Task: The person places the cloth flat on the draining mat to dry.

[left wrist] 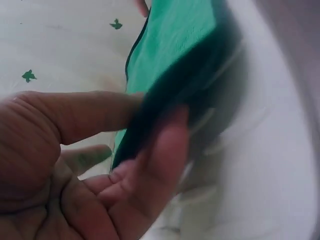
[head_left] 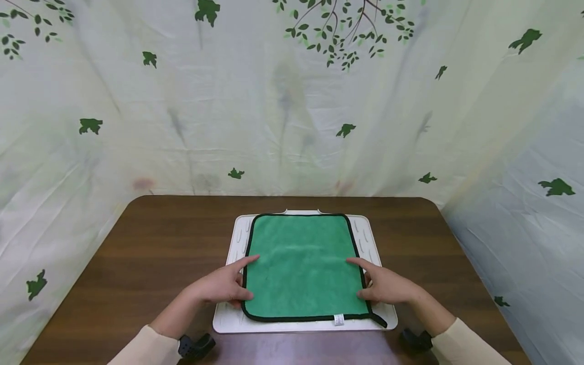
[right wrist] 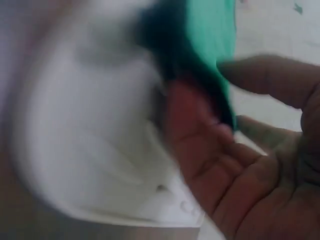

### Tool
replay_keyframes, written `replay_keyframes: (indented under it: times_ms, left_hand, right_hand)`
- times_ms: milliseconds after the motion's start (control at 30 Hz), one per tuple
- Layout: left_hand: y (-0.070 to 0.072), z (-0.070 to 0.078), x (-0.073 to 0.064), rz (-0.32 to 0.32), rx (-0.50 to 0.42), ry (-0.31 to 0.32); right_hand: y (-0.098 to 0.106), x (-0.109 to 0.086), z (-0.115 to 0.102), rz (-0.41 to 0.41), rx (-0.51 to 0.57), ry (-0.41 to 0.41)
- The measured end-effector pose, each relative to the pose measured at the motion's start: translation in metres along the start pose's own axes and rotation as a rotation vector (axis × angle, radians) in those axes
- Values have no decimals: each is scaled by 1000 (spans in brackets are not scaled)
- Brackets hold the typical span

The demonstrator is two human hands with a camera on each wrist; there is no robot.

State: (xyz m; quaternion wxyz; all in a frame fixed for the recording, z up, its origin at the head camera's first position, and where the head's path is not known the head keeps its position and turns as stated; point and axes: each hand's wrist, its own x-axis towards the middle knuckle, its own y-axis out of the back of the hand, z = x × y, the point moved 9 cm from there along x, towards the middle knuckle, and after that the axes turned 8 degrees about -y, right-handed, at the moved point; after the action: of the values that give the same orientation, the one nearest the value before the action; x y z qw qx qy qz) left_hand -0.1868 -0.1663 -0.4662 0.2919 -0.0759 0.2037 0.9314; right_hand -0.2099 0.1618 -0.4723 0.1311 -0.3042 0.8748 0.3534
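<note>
A green cloth [head_left: 303,274] with black edging lies spread over a white grooved plastic board [head_left: 228,322]. My left hand [head_left: 221,285] holds the cloth's left edge, its thumb and index finger on the green face. In the left wrist view, other fingers [left wrist: 167,155] curl beneath the dark edging. On the opposite side my right hand [head_left: 388,285] grips the right edge the same way, with fingers [right wrist: 192,115] tucked under the border. A small white label [head_left: 338,320] and a black loop [head_left: 378,320] stick out along the near edge. The cloth hides most of the board.
The board rests on a brown wooden table [head_left: 173,238], near its front edge. Behind and beside the table hangs a pale curtain [head_left: 255,126] with green leaf prints. Black wrist devices [head_left: 196,347] sit at both sleeves.
</note>
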Motion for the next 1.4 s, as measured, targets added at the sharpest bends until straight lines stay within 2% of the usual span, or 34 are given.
replay_keyframes:
  times_ms: [167,267,400,467,533,600,667,800,900,967,1067,1167,1267,1400]
  left_hand:
    - [2,-3,-8,8,-55,3]
    - [0,-9,-9,-21,-95,-13]
    - [-2,-16,-14,-59,-167,-41]
    - [0,-18,-17,-55,-177,-40]
    - [-1,-18,-20,-54,-145,-25]
    - [-2,-16,-21,-39,-67,0]
    - [-2,-9,-20,-4,77,13]
    - [1,15,-8,121,530,22]
    - [-3,30,3,192,834,48]
    - [-10,35,11,205,939,28]
    - [-24,36,26,159,999,-62]
    - [-36,24,30,52,975,-130]
    - [-36,4,20,-16,937,-90]
    - [-26,-12,-6,-10,919,-26]
  right_hand:
    - [-1,-9,7,3,77,35]
    - [-3,-10,11,-20,102,41]
    - [-3,-13,11,-55,194,73]
    - [-2,-16,11,-51,169,79]
    - [-1,-17,12,-31,62,72]
    - [1,-19,9,19,-94,63]
    - [4,-18,0,107,-242,53]
    - [6,-10,-32,262,-480,80]
    - [-7,1,-54,271,-633,162]
    - [-18,9,-63,233,-697,211]
    - [-28,18,-65,160,-739,201]
    - [-32,20,-53,97,-750,129]
    - [-32,10,-39,63,-747,82]
    - [-29,-10,-24,50,-693,73]
